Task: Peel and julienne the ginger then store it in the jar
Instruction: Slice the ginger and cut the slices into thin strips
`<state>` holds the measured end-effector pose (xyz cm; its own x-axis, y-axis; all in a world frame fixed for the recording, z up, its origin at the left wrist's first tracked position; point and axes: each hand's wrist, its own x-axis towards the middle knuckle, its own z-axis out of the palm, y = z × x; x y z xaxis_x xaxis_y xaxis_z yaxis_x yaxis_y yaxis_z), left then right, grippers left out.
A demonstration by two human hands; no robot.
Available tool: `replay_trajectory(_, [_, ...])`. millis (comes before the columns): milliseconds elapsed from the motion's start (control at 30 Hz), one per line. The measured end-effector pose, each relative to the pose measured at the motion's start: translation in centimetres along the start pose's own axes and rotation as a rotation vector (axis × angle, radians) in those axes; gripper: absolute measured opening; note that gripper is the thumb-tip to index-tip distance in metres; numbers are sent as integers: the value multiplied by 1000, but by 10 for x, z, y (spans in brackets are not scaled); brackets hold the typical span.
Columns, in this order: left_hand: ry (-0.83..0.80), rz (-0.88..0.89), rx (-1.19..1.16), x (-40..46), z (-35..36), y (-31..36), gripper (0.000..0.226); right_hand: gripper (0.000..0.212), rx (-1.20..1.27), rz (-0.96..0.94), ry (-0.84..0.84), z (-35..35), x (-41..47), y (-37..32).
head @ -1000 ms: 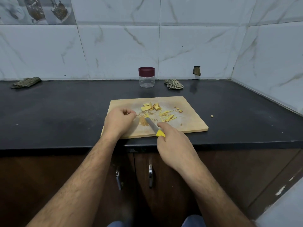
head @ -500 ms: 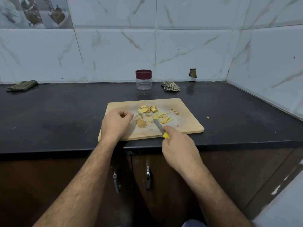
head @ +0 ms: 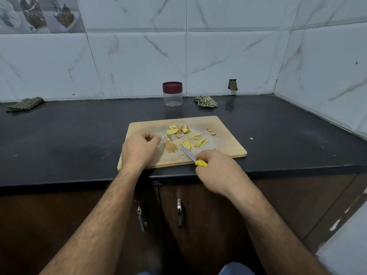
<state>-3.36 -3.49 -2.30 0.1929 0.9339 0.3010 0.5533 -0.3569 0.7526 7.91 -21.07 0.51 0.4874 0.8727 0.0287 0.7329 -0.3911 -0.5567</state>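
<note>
A wooden cutting board (head: 222, 127) lies on the black counter. Ginger slices (head: 177, 130) sit at its back middle, thin ginger strips (head: 195, 140) in front of them, and brown peel scraps (head: 170, 147) to the left. My right hand (head: 216, 170) grips a yellow-handled knife (head: 190, 154), its blade flat on the board and pointing up-left at the strips. My left hand (head: 140, 148) rests on the board's left part with fingers curled, holding nothing visible. A clear jar (head: 172, 94) with a closed maroon lid stands behind the board by the wall.
A crumpled checked cloth (head: 206, 101) lies right of the jar and a folded cloth (head: 25, 104) at the far left by the wall. A small ginger bit (head: 251, 138) sits on the counter right of the board. Cabinet doors with metal handles (head: 179, 212) are below.
The knife has slid from the peel scraps rightward to the front of the strips, and my right hand drew back toward the board's front edge. My left hand stayed put.
</note>
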Motion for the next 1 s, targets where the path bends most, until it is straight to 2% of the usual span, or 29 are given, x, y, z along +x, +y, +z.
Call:
replay_trajectory(267, [-16,1,12,2,-1,0,30,50,19,-41,55,6,8,-7])
replay_trajectory(433, [-89,-9,51,10,-2,1,30,44,8,-80,178,10,25,-12])
replay_trajectory(533, [-137,4,115,17,-1,7,19,39,1,-35,220,8,43,-11])
replay_trajectory(667, [-143,113,162,31,10,19,7,29,37,19,227,11,59,-13])
replay_trajectory(800, [-203,204,268,49,23,33,28,21,85,53,217,16,59,-12])
replay_trajectory(1000, [-261,273,395,59,38,35,27,18,131,60,213,15,58,-8])
